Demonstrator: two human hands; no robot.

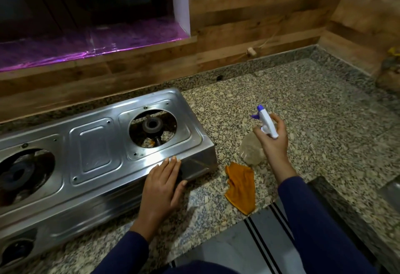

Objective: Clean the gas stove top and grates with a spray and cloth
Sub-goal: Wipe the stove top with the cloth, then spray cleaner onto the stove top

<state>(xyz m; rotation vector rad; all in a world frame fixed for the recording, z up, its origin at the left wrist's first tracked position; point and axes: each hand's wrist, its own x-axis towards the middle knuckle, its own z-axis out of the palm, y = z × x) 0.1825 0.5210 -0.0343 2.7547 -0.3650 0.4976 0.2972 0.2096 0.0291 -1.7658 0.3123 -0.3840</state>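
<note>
A steel gas stove (95, 150) lies on the granite counter, with no grates over its burner openings. The right burner (152, 125) and left burner (17, 174) show bare. My left hand (161, 185) rests flat on the stove's front right corner, fingers apart, holding nothing. My right hand (273, 141) holds a clear spray bottle (252, 150) with a white and purple trigger head (265, 121), raised to the right of the stove, nozzle pointing left. An orange cloth (240, 187) lies crumpled on the counter between my hands.
The granite counter (313, 104) stretches right to a wood-panelled corner wall (259, 13). A window ledge with purple lining (86, 46) sits behind the stove. The counter's front edge (216, 226) drops to a tiled floor. A stove knob (18, 250) shows at lower left.
</note>
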